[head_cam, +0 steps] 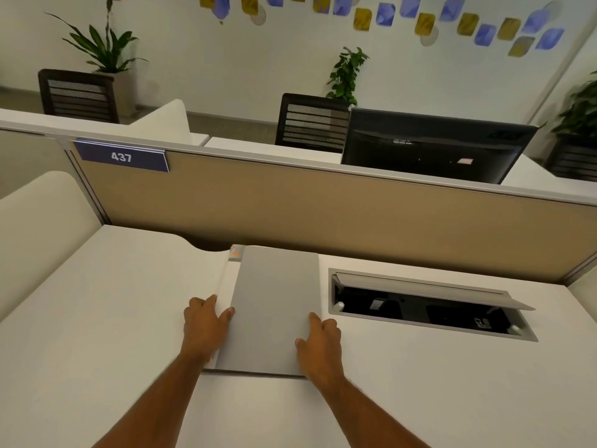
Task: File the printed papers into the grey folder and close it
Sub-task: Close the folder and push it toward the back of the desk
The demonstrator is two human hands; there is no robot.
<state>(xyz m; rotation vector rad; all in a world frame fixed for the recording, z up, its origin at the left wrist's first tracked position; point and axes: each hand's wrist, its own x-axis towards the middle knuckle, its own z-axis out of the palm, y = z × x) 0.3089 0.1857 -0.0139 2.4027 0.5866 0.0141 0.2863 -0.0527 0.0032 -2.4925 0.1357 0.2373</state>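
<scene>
two hands (206, 324) (319, 344) rest flat, each grip loose, on the closed grey folder (274, 305) lying lengthwise away.

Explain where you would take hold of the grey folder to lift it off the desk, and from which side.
Grip the grey folder by its near right corner, coming from the right. That edge looks like the closed spine, so the papers sticking out at the left should stay inside.

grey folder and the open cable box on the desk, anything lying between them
No. In the head view, only bare white desk lies between the grey folder and the open cable box. The right hand rests on the folder's right edge, nearer the person.
</scene>
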